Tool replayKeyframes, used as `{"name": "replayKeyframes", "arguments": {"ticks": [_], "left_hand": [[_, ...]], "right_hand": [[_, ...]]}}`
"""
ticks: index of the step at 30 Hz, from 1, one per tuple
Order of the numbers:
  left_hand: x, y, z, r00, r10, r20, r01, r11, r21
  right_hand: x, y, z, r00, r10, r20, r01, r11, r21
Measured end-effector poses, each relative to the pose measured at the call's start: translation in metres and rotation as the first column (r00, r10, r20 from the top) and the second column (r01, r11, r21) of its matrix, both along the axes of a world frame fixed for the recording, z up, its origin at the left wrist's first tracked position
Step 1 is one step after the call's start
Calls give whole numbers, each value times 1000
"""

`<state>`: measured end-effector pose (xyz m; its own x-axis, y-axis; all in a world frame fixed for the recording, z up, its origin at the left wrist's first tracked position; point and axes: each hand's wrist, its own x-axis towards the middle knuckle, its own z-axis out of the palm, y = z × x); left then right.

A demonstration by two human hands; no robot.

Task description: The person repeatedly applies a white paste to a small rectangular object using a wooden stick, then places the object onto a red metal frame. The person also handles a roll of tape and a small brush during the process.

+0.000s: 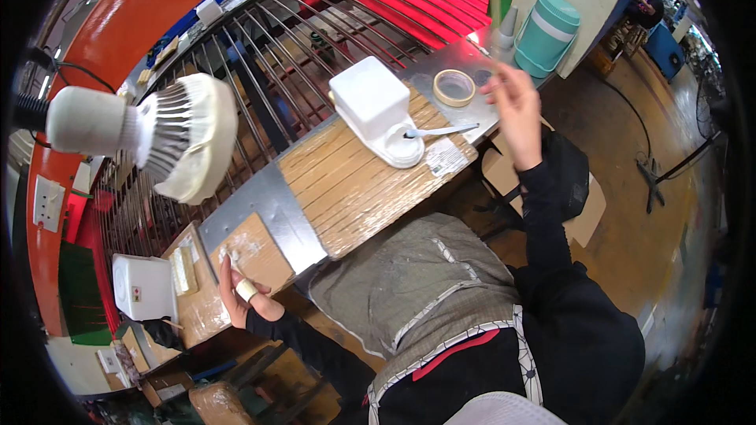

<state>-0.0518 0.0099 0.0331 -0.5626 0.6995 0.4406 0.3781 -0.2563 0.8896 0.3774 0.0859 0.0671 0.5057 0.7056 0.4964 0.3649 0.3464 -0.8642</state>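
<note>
Fingers (227, 274) of your left hand (256, 312) are loosely extended and grip nothing that shows, one tip just beside white smears on a small cardboard piece (268, 258); a cream band (246, 290) circles one finger. Your right hand (518, 114) is raised at the other end of the metal worktop (290, 228), its fingers bent in toward one another beside a blurred, slim upright stick (495, 8); you cannot tell from this view whether they hold it. Between your hands, nearer the right, a white plastic housing (370, 94) sits on a larger cardboard sheet (339, 205), its box-shaped part away from you and its rounded base toward you. A pale strip (447, 131) sticks out of a dark opening in that base, above a white label (447, 159) on the sheet. Near your right fingers lies a tape roll (454, 88), with a teal jug (547, 35) standing beyond. A finned lamp (189, 138) hangs at your left, in front of a rack of metal rods (244, 79).
</note>
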Motion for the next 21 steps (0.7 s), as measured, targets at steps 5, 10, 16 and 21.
{"name": "replayKeyframes", "arguments": {"ticks": [5,10,16,21], "left_hand": [[63,-2,1,995,79,64,-76,996,-48],[89,-24,-6,995,87,43,-79,983,-167],[86,-30,-1,978,201,-58,-206,972,-111],[117,-21,3,971,200,-129,-216,969,-122]], "right_hand": [[90,1,-23,786,-354,507,471,874,-120],[122,19,-96,706,-308,638,530,827,-188],[134,44,-131,572,-269,775,609,772,-182],[113,52,-92,591,-223,775,430,900,-69]]}}
